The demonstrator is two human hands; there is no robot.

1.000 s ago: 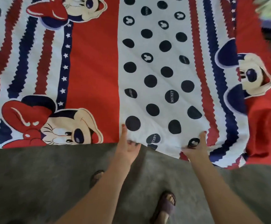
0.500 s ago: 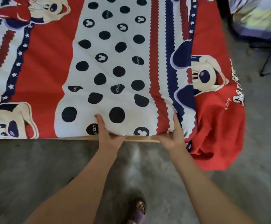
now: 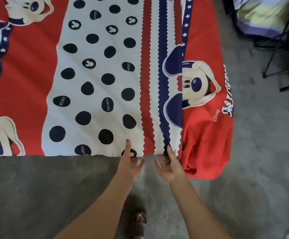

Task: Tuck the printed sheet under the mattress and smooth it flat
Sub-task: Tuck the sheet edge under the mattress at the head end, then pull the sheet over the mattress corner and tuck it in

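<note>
At the bottom centre a sandalled foot [image 3: 140,221] stands on the grey floor [image 3: 37,195]. Above it, the left hand [image 3: 129,163] and right hand [image 3: 170,167], fingers spread, touch the near edge of the printed sheet [image 3: 95,80], which covers the mattress across the upper frame; its red corner [image 3: 207,149] hangs loose at right.

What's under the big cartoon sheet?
The sheet covers everything beneath it, so the mattress cannot be seen. Only the grey floor shows below its near edge, where the left hand and right hand work.
</note>
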